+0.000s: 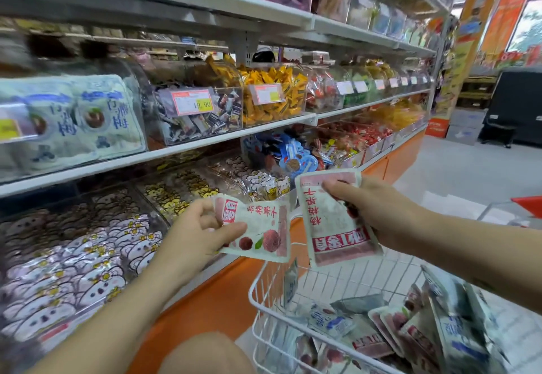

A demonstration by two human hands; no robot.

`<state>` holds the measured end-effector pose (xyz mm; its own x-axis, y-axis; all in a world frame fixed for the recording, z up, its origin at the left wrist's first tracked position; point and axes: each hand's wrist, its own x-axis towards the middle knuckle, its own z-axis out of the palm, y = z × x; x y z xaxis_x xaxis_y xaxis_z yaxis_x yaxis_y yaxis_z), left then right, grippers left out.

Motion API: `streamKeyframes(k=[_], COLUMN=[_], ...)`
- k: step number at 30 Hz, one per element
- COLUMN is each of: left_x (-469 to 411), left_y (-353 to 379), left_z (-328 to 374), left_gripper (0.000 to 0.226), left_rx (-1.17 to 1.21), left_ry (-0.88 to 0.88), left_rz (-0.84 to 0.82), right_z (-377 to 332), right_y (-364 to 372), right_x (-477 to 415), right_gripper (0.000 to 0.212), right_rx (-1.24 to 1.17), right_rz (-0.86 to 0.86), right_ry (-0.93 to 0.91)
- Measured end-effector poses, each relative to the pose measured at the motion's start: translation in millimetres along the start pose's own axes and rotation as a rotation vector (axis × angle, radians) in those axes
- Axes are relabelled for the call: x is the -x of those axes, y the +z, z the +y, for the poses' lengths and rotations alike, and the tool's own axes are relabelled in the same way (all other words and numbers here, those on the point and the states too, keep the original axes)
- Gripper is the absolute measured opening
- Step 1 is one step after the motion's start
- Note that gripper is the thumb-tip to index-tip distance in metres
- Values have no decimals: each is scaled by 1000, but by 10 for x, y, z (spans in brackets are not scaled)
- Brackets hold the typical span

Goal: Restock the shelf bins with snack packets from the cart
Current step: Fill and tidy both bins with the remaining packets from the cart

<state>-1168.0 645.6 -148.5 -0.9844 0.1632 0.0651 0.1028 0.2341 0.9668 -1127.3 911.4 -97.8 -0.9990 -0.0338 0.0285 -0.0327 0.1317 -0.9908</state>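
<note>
Snack packets: two are in hand, one per grip, both raised above the cart (265,294) and just in front of the lower shelf bins (181,188). The left hand (202,232) pinches one white-and-pink packet (258,232) by its left edge, thumb on the face and fingers behind. The right hand (372,212) pinches a second packet (331,227) of the same kind at its right edge; this one is turned so its print reads upside down. More packets, pink and blue, lie loose in the cart basket below the right grip. To do the step well, identify the bin holding the matching product before releasing; none of the bins nearest the grips visibly match, so carry both packets to the correct bin, turn the right packet upright, and lay each flat with the printed face outward. Legible print: red Chinese characters on both packets with lychee-like fruit pictured; exact characters are not reliably readable. A price tag (192,103) on a bin above the left grip reads 19.90.
</note>
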Motion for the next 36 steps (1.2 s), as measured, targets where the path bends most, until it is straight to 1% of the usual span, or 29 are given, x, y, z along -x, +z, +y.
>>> streamKeyframes(k=[2,3,6,8,11,13,14,15,17,19,22,24,26,27,28,29,31,33,34,36], left_x=[40,72,165,219,376,507,578,640,781,922,1194,1393,1570,1640,1684,1716,1757,1795,1816,1854], left_y=[-100,-141,-307,-463,-727,-920,-1015,-1119,-1342,-1579,-1902,-2078,-2215,-2282,-2329,-2392,-2468,-2546,-2569,-2616], left_z=[83,125,206,222,248,230,228,219,207,189,151,144,150,159,196,205,269,324,362,435], left_gripper=[44,44,44,44,34,49,51,43,24,24,19,21,28,33,35,30,20,26,29,37], left_rx=[-142,-176,-174,-147,-140,-196,-192,-161,-114,-165,-201,-260,-265,-236,-149,-49,109,213,245,334], left_ry=[34,44,66,79,122,118,108,114,131,119,99,56,20,11,5,-3,2,3,-7,-21], left_rz=[-12,-23,-43,-19,108,204,241,284,366,425,504,577,623,643,656,673,726,745,753,738], right_z=[-93,-128,-219,-252,-300,-348,-371,-399,-414,-404,-409,-457,-516,-556,-592,-640,-728,-820,-855,-937], right_y=[92,160,492,785,1217,1510,1659,1820,2153,2478,2877,3088,3262,3347,3427,3506,3625,3705,3739,3814], right_x=[-54,-91,-189,-258,-391,-471,-502,-524,-548,-540,-506,-467,-412,-373,-347,-310,-277,-254,-254,-242], right_gripper=[27,27,23,20,15,15,16,17,15,12,23,19,16,21,29,33,38,47,46,32], right_rx=[26,36,1,-79,-193,-274,-316,-347,-392,-444,-505,-624,-638,-602,-556,-511,-408,-305,-289,-291], right_rz=[-67,-94,-130,-79,49,79,84,85,60,27,-44,-106,-205,-267,-323,-363,-389,-409,-415,-387], right_ry=[-43,-59,-119,-161,-204,-209,-211,-220,-214,-165,-111,-68,-63,-86,-120,-151,-222,-295,-314,-314])
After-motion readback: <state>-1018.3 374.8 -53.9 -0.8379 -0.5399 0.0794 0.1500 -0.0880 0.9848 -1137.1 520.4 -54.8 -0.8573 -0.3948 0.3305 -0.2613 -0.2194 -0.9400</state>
